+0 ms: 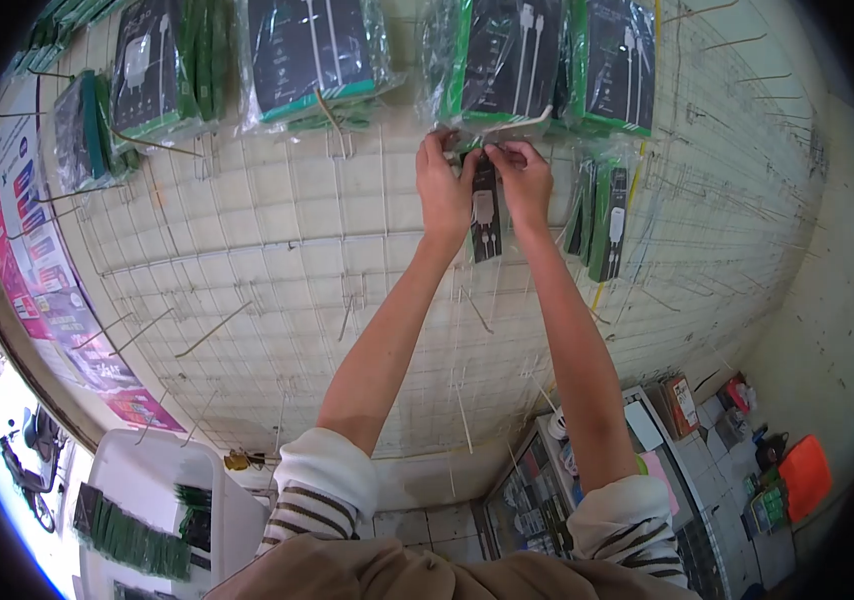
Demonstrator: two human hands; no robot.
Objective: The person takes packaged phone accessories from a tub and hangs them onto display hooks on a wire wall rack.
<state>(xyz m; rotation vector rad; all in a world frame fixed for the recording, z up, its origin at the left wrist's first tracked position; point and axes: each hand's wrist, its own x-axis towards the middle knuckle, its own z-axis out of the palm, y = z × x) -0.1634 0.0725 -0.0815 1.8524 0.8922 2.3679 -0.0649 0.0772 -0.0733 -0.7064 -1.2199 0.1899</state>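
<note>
Left hand (445,190) and right hand (525,185) are raised in the head view, and the top of a slim package (485,205) is pinched between their fingertips. It is held in front of the wire grid (337,215). The space just above the hands is crowded by large bagged boxes (507,60) and crossed by a pale hook (522,124). Green-edged packages (609,220) are hung nearby on the right; green packs (132,535) are contained in a white bin (147,465) at lower left. The held package is black, upright and printed with a pale charger and cable.
</note>
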